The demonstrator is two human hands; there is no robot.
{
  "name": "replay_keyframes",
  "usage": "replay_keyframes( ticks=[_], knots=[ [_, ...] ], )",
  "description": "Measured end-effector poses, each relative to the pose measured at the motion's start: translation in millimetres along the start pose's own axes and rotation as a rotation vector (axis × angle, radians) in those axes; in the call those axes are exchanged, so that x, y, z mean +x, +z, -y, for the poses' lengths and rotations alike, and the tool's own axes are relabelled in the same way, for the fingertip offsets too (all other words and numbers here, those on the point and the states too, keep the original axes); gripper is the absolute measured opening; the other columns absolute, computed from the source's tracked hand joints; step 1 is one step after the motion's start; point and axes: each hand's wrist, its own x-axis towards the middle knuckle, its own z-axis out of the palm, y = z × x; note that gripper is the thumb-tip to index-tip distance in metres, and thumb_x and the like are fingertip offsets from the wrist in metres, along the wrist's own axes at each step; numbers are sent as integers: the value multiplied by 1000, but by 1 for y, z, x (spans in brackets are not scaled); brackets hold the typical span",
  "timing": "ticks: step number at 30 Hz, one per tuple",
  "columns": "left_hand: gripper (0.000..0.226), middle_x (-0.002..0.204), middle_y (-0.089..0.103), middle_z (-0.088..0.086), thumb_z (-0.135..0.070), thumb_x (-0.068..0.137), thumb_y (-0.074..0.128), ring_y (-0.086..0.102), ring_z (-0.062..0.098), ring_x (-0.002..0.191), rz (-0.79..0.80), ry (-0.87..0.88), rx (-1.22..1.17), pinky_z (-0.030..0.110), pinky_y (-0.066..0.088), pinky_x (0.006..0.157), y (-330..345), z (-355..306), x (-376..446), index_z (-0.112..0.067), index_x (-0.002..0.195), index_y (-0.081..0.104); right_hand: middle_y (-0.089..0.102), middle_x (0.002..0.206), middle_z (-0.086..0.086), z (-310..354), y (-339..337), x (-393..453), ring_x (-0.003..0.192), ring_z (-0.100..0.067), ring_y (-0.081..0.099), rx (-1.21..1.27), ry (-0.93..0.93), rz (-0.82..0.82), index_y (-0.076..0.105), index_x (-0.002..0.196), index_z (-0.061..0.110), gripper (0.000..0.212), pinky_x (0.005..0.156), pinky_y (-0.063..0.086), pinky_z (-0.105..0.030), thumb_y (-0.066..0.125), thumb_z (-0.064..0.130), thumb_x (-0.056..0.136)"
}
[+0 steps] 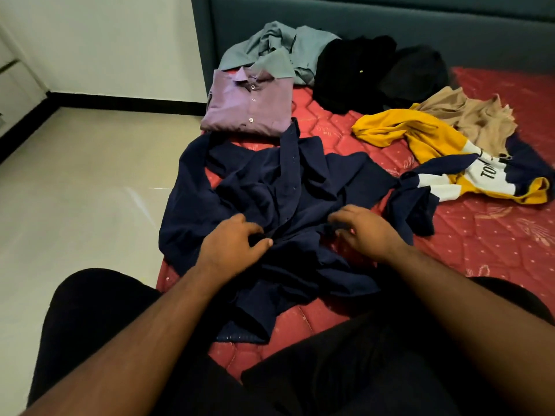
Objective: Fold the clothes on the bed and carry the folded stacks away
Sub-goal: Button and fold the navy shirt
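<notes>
A crumpled navy button shirt lies spread on the red quilted mattress right in front of me. My left hand pinches the shirt's cloth near its button line with curled fingers and thumb. My right hand has curled fingers on the cloth a little to the right, gripping a fold. A folded lilac shirt lies beyond the navy one, near the bed's left edge.
At the teal headboard lie a grey-green shirt and black garments. A yellow, white and navy jersey and a beige garment lie at the right. Pale tiled floor lies left of the bed.
</notes>
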Motion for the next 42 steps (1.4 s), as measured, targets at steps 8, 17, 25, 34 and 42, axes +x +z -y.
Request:
replay_keyframes(
  ticks=[8,17,25,34,42],
  knots=[
    [14,86,63,-3,-27,96,57,59,18,79,-290,-69,-466,38,48,72,20,-27,-9,-14,91,59,68,86,1,1,14,23,77,-4,59,606,300,-168,69,86,23,30,86,46,-33,56,-4,87],
    [22,77,64,-18,-14,88,69,59,-2,77,184,95,-451,23,48,77,5,19,-15,-33,80,60,72,72,7,-11,-72,1,63,-3,65,311,269,1346,67,94,8,26,62,52,-18,79,8,70],
    [19,78,62,-12,-25,92,63,59,8,77,84,-51,-407,34,49,76,17,22,-26,-32,79,51,44,141,-6,1,-125,110,128,-32,39,-697,-182,-88,47,138,31,59,98,34,-49,60,18,82],
    [15,97,65,6,-35,101,44,62,39,88,-170,-148,-173,46,49,72,16,19,-29,-21,95,43,53,132,-14,44,-10,101,121,-31,53,-249,-124,622,45,140,20,60,101,41,-33,64,24,83],
    [16,82,62,4,-38,94,38,64,29,57,-214,289,87,36,44,34,36,16,9,-23,96,44,64,119,-15,34,9,-48,108,-28,62,-24,397,765,64,115,13,39,76,45,-26,55,40,89]
  ],
)
